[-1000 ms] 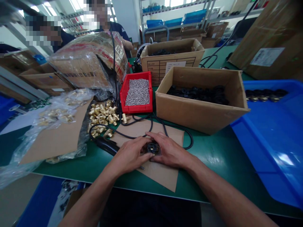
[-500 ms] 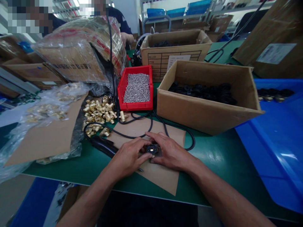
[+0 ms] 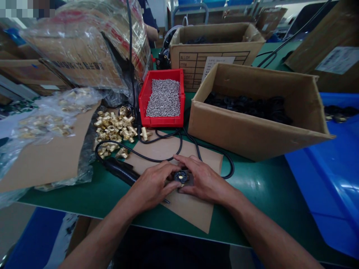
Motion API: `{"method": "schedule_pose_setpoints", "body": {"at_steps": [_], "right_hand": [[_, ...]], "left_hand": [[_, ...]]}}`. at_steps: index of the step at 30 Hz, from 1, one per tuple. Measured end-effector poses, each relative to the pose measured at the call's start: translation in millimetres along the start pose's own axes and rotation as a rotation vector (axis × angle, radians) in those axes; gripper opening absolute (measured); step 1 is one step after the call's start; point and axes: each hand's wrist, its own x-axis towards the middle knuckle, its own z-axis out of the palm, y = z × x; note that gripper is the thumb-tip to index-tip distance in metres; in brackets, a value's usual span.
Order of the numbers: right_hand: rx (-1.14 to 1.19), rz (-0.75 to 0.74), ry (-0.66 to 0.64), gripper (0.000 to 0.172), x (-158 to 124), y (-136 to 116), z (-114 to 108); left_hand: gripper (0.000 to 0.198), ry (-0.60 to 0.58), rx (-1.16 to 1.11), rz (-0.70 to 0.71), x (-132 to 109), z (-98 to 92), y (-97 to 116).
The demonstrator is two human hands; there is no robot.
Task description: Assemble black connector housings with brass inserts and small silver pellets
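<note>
I see both hands closed around one small black round part with a brass centre (image 3: 181,176), pinned on the cardboard sheet (image 3: 190,209) on the green counter (image 3: 260,186). Left hand (image 3: 153,185) grip curled on its left side, right hand (image 3: 204,181) on its right. Black corded tool (image 3: 120,171) just left. Beyond: brass fittings (image 3: 113,129), red bin of small screws (image 3: 163,99), cardboard box of black parts (image 3: 252,108).
</note>
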Motion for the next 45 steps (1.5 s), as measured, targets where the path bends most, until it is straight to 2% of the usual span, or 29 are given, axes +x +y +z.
{"method": "schedule_pose_setpoints", "body": {"at_steps": [12, 16, 18, 19, 22, 24, 25, 26, 29, 31, 35, 37, 39, 41, 42, 43, 45], "right_hand": [[-0.016, 0.003, 0.000, 0.088, 2.4, -5.0, 1.8], [-0.051, -0.016, -0.016, 0.087, -0.7, -20.8, -5.0], [-0.096, -0.041, 0.053, 0.078, -1.8, -36.5, -21.8], [-0.136, -0.058, 0.137, 0.070, -1.1, -45.1, -34.8], [-0.353, -0.067, 0.514, 0.041, 9.8, -64.5, -89.8], [-0.551, 0.040, 0.681, 0.031, 25.3, -64.7, -133.1], [-0.649, 0.133, 0.678, 0.029, 34.6, -60.1, -153.7], [-0.739, 0.241, 0.611, 0.027, 44.4, -53.2, -172.4], [-0.884, 0.544, 0.164, 0.031, 70.4, -27.6, -209.9], [-0.913, 0.580, 0.016, 0.034, 81.4, -16.5, -219.7], [-0.966, 0.490, 0.046, 0.030, 93.9, -22.1, -221.3], [-0.990, 0.437, 0.142, 0.030, 104.8, -35.8, -214.4], [-0.976, 0.327, 0.307, 0.032, 122.0, -53.6, -197.6], [-0.920, 0.192, 0.375, 0.033, 142.1, -73.0, -170.2], [-0.895, 0.145, 0.317, 0.032, 151.7, -82.2, -154.0], [-0.867, 0.130, 0.204, 0.033, 160.4, -90.1, -137.6], [-0.848, 0.154, 0.092, 0.027, 175.0, -100.0, -109.1]], "left_hand": [[0.027, 0.003, 0.011, -0.015, -5.7, -1.5, 0.1], [0.026, 0.011, 0.027, -0.036, -9.3, -3.6, 2.7], [0.023, 0.013, 0.016, -0.051, -10.4, -4.8, 4.1], [0.023, 0.014, 0.005, -0.055, -10.7, -5.3, 4.5], [0.023, 0.026, -0.025, -0.055, -11.0, -5.6, 4.8], [0.024, 0.024, -0.038, -0.058, -10.9, -5.1, 4.3], [0.024, 0.025, -0.039, -0.066, -11.0, -4.6, 4.0], [0.024, 0.027, -0.039, -0.074, -11.2, -4.1, 3.7], [0.026, 0.038, -0.042, -0.084, -12.6, -3.2, 3.1], [0.025, 0.046, -0.057, -0.078, -13.8, -3.7, 3.5], [0.024, 0.057, -0.078, -0.060, -16.5, -7.1, 6.4], [0.024, 0.061, -0.080, -0.061, -17.6, -8.8, 7.5], [0.024, 0.063, -0.084, -0.072, -17.8, -9.7, 7.5], [0.025, 0.060, -0.093, -0.082, -17.1, -9.7, 7.4], [0.025, 0.058, -0.096, -0.091, -16.5, -9.4, 7.9], [0.026, 0.055, -0.097, -0.102, -15.8, -9.0, 8.8], [0.026, 0.038, -0.087, -0.122, -14.5, -7.9, 11.2]]}}
